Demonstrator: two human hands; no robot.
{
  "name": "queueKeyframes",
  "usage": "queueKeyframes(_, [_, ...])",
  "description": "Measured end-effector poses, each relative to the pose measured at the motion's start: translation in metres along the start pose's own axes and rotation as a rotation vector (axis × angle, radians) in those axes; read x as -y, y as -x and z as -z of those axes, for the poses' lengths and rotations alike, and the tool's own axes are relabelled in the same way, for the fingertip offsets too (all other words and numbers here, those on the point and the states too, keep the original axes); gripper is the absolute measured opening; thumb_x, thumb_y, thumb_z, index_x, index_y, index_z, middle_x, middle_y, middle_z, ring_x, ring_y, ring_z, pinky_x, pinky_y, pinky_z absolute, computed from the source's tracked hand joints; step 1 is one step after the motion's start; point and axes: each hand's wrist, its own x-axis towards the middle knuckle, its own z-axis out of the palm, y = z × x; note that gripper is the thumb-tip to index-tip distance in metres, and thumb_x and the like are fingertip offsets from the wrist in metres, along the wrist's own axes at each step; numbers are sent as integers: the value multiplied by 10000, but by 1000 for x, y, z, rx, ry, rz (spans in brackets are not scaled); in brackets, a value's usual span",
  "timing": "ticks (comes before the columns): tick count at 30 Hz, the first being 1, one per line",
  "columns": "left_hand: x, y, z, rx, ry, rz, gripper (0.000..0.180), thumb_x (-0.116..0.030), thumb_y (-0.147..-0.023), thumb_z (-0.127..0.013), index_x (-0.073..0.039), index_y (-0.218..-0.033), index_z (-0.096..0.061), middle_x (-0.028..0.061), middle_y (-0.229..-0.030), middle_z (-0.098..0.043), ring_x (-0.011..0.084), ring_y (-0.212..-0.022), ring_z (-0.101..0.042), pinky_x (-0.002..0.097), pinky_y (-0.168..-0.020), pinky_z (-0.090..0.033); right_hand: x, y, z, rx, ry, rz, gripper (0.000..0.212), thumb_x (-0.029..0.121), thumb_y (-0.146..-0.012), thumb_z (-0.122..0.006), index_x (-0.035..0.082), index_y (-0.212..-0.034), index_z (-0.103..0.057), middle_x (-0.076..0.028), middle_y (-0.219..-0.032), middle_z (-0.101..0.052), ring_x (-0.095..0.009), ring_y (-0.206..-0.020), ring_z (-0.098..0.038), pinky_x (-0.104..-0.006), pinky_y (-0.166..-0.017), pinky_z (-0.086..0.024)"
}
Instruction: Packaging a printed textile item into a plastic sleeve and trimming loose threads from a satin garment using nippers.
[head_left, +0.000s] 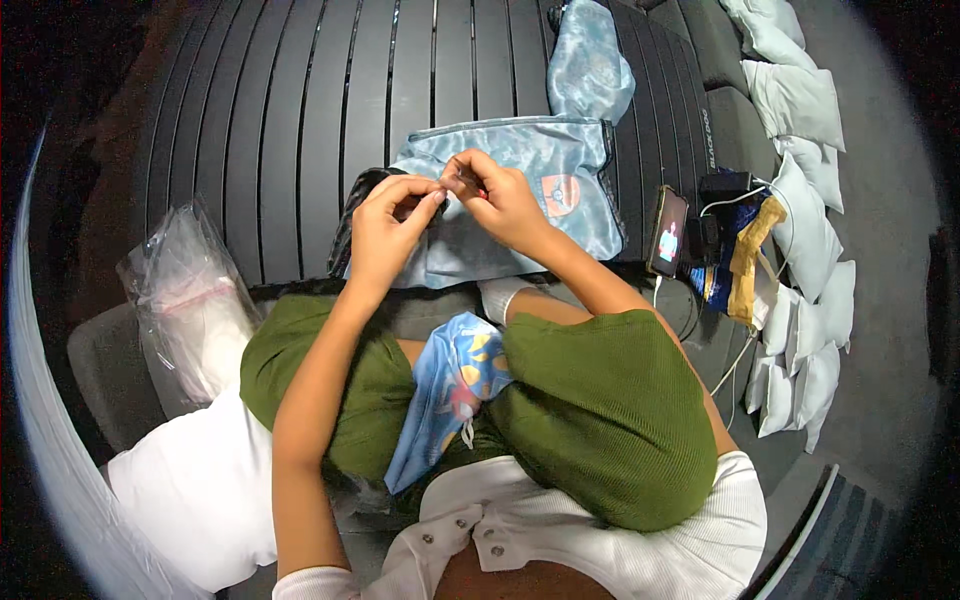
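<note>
Both my hands meet at the fingertips above a light blue, marbled fabric piece (pixel 480 235) with dark edging and a peach patch. My left hand (pixel 390 225) is pinched closed near a black strip (pixel 350 225) at the fabric's left side. My right hand (pixel 500 200) is also pinched closed, its fingertips almost touching the left ones. Whatever lies between the fingers is too small to make out; a bit of red shows by my right fingers. Between my legs, clad in green, rests a blue printed cloth (pixel 455 385) with a white cord end.
Another marbled blue cloth item (pixel 590 65) lies farther back on the dark slatted surface (pixel 290 120). A lit phone (pixel 667 232) with a cable is at right, beside a blue-and-yellow packet (pixel 745 255). Several pale cushions (pixel 805 215) line the right. A clear plastic bag (pixel 190 300) sits left.
</note>
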Motion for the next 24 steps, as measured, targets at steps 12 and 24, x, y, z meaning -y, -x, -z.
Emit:
queueKeyframes(12, [10,-1,1,38,240,273,174,-159,-795,-635,8,-843,-637,-9,-734,-609,26,-674,-532,173,-618,-421,-9,4,8,-28,-6,-143,187,164,-815,-609,17,-861,-503,-32,-633,-497,-73,-544,-428,-232,-499,-353])
queueKeyframes(24, [9,-2,1,59,362,320,166,-154,-815,-615,4,-865,-621,8,-776,-614,45,-648,-547,182,-597,-442,-9,9,11,-32,25,-149,183,170,-816,-609,21,-857,-511,3,-611,-478,-45,-537,-384,-212,-484,-325])
